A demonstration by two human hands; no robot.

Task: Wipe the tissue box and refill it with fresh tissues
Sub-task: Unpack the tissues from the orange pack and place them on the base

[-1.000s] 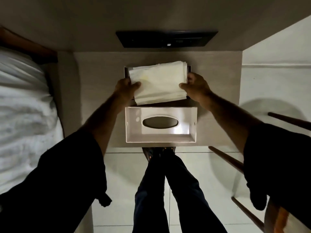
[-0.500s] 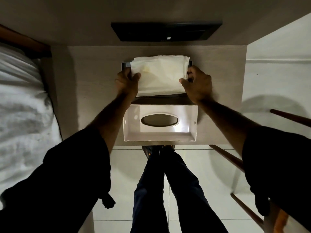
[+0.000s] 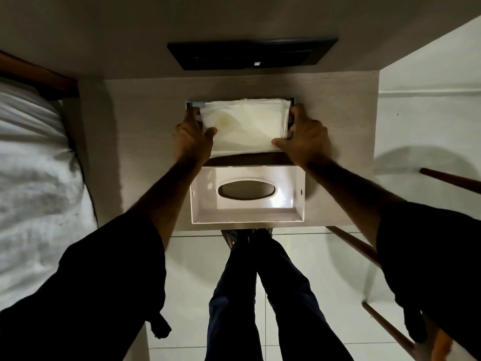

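Observation:
A stack of white tissues (image 3: 246, 125) sits low inside the dark tray-like base of the tissue box (image 3: 247, 160) on the bedside table. My left hand (image 3: 194, 136) grips the stack's left end and my right hand (image 3: 307, 138) grips its right end, thumbs on top. The white box cover (image 3: 247, 213) with an oval slot lies upside down just in front of the base, near the table's front edge, touching neither hand.
The pale wooden table (image 3: 145, 152) ends at a wall with a black panel (image 3: 252, 52). A bed with white linen (image 3: 33, 183) lies to the left. Wooden chair legs (image 3: 359, 248) stand to the right over a white tiled floor. My legs are below.
Both hands have carried the tissue stack away from me and down, so it now rests within the dark base instead of hovering above it. The white cover has not moved.

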